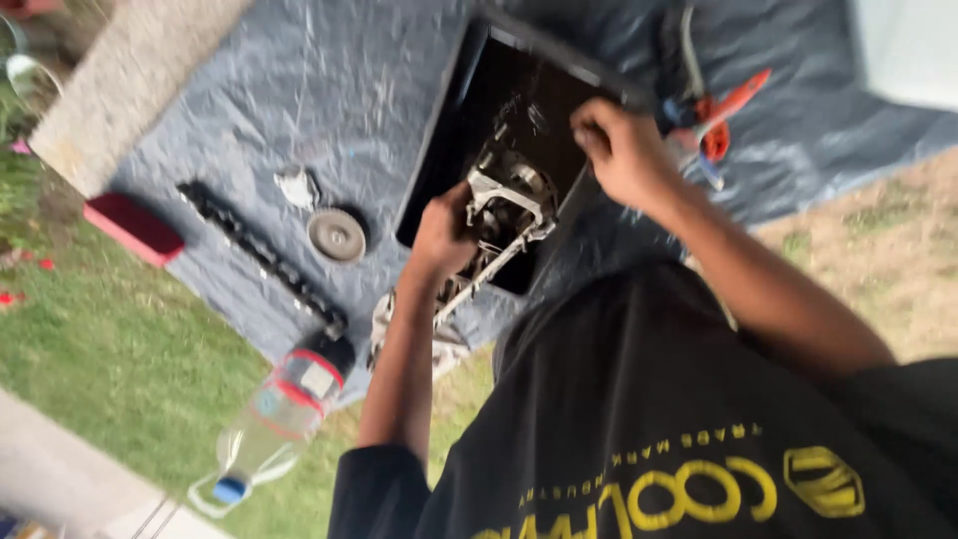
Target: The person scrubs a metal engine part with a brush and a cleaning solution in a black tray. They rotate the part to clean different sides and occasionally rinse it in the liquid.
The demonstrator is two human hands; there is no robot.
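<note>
A grey metal engine-like part (507,200) sits tilted in a black tray (449,140) on a dark plastic sheet (299,90). My left hand (442,235) grips the part's lower left side. My right hand (621,150) is closed over the tray's far right rim, just above the part; whether it holds a small thing is blurred. My black shirt fills the lower right.
On the sheet lie a black chain (264,255), a round metal disc (337,235) and a small crumpled piece (296,187). A clear plastic bottle (269,419) lies on the grass. A red block (133,228) is at left, orange-handled tools (723,110) at upper right.
</note>
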